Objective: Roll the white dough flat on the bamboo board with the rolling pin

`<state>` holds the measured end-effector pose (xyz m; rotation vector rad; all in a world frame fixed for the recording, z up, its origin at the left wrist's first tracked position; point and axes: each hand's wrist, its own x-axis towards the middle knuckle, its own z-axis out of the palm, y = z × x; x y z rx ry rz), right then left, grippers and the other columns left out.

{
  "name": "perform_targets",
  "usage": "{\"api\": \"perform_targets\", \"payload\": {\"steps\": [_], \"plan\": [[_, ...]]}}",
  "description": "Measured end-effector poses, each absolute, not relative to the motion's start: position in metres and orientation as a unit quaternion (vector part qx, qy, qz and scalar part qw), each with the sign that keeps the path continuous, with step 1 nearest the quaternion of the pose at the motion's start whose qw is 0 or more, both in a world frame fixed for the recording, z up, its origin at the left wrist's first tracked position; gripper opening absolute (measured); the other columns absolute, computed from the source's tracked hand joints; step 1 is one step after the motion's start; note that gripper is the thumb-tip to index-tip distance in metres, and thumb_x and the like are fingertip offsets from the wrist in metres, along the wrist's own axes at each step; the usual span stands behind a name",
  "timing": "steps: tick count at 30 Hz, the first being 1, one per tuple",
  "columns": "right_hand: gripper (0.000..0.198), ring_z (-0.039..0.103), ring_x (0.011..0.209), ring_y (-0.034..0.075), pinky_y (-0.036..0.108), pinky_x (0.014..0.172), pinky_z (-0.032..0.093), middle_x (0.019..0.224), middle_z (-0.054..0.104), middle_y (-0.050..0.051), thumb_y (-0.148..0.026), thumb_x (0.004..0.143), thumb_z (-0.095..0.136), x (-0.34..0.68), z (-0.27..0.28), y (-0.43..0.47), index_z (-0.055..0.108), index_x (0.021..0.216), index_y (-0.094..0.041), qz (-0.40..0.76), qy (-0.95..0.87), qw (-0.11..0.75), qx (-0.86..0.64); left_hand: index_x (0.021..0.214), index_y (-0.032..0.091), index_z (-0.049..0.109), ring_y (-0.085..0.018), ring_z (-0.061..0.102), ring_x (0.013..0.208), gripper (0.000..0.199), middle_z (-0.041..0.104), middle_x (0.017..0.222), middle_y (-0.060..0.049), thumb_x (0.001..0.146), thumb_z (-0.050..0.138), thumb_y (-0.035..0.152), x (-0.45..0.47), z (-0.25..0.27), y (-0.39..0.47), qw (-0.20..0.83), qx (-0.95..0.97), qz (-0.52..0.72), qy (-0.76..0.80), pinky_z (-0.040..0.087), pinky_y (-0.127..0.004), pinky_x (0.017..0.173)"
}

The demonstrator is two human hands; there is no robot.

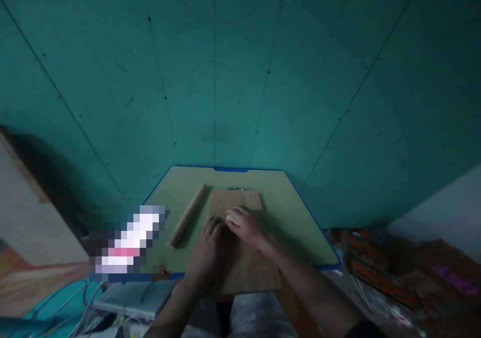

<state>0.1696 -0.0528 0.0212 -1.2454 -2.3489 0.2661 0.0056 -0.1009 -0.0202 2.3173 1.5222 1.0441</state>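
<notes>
— While the right hand (245,224) pinches a pale dough-like lump (232,220) over the cutting board (250,273), what does the left hand (211,244) hold?
— Not determinable; it curls nearby. Rolling pin (188,215) lies beside the cutting board, presumably giving both hands room.

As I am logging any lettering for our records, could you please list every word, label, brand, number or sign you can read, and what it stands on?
No text can be read.
Purple strip on the brown pile: too blurred to read.
Wall: small marks, too faint to read.
Pixelated patch: anything there is masked.
Board and rolling pin: no lettering shows.
</notes>
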Motion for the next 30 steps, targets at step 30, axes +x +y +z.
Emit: {"api": "perform_targets", "payload": {"steps": [30], "plan": [[0.028,0.058,0.11,0.025,0.036,0.092,0.045,0.12,0.064,0.01,-0.037,0.089,0.062,0.183,0.03,-0.053,0.067,0.113,-0.023,0.066,-0.862,0.247,-0.437,0.121,0.015,0.058,-0.028,0.046,0.136,0.033,0.058,0.135,-0.015,0.095,0.038,0.012,0.007,-0.016,-0.104,0.088,0.793,0.327,0.506,0.049,-0.048,0.107]]}}
